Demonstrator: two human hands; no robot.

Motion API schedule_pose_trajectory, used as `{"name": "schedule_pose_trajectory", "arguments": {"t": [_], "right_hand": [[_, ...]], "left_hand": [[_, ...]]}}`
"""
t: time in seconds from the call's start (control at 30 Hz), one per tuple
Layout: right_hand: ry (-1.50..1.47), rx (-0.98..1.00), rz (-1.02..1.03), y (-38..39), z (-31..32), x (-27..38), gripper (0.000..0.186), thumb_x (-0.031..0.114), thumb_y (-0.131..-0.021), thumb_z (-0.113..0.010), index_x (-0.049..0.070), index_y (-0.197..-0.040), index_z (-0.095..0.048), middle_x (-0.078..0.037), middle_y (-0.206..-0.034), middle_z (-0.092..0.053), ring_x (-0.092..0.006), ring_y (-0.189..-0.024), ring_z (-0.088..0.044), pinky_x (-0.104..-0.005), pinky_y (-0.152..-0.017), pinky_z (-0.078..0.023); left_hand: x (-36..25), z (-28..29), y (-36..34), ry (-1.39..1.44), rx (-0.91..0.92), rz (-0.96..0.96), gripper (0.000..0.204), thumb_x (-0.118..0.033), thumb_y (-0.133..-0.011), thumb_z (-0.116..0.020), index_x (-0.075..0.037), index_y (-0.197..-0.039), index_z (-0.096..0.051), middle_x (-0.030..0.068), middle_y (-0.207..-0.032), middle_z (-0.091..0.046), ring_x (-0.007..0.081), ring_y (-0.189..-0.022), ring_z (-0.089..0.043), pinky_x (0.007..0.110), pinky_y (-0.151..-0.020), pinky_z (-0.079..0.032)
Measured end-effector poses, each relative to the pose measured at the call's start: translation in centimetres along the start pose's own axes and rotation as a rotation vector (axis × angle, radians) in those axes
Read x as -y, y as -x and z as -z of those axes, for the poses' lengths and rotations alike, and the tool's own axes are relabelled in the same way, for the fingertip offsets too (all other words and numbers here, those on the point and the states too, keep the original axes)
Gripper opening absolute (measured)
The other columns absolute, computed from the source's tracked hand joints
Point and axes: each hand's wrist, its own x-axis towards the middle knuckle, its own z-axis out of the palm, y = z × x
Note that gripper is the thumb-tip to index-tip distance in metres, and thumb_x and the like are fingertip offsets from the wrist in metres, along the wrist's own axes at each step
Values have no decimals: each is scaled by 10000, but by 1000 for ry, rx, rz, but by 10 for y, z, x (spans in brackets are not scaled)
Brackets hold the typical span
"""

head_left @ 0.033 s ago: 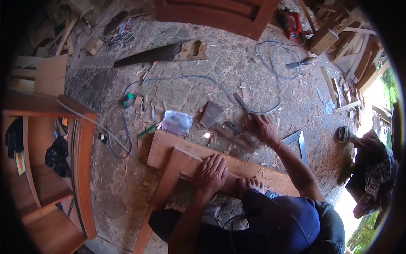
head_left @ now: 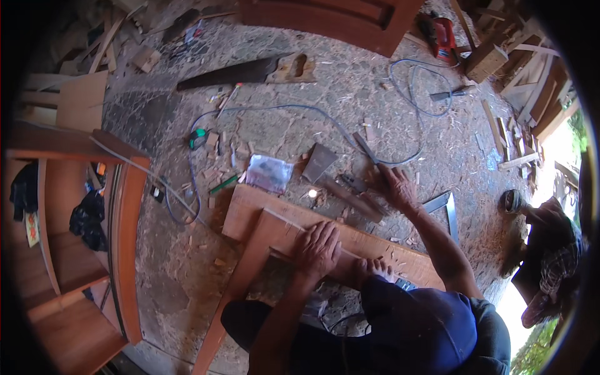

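Observation:
My left hand [head_left: 319, 249] lies flat, fingers together, on the reddish-brown wooden frame [head_left: 247, 255], which rests across a wide plank [head_left: 240, 209]. A bare foot [head_left: 375, 270] bears on the wood right of that hand. My right hand [head_left: 399, 189] is down at the floor beyond the plank, its fingertips at the end of a dark narrow bar-like tool [head_left: 366, 147]. Whether the fingers grip it is hidden. Just left of this hand lie a strip of wood [head_left: 351, 201] and a dark flat wedge-shaped piece [head_left: 319, 163]. A metal try square [head_left: 451, 215] lies to its right.
A handsaw [head_left: 237, 74], a green tape measure [head_left: 198, 139], a clear packet [head_left: 269, 173] and a cable [head_left: 269, 107] lie among wood shavings. A cabinet [head_left: 128, 250] stands left, a panelled door [head_left: 337, 22] at the far side, a red power tool [head_left: 444, 39] far right. Another person [head_left: 550, 250] is at right.
The whole view has shifted slightly, so the scene sits a little further right and higher. Both hands keep their places on the wood and by the tools.

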Motion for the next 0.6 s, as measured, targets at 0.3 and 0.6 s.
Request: {"name": "schedule_pose_trajectory", "arguments": {"t": [0.3, 0.6], "right_hand": [[-1313, 138, -360, 31, 54, 115, 187, 89, -989, -595, 88, -1172, -636, 39, -851, -634, -52, -739, -541, -251, -629, -458], [-1071, 322, 137, -20, 84, 230, 439, 384, -1046, -576, 90, -1369, -541, -106, -1152, -685, -251, -1039, -678, -397, -853, -557]], "left_hand": [[-29, 45, -5, 175, -302, -31, 602, -254, -918, -675, -72, -1462, -490, 191, -1508, -468, 409, -1328, -500, 550, -1107, -388], [-3, 192, -51, 535, -832, -96, 348, -75, -913, -702, -24, -1224, -553, 151, -1203, -649, 252, -1116, -640, 379, -937, -505]]}}
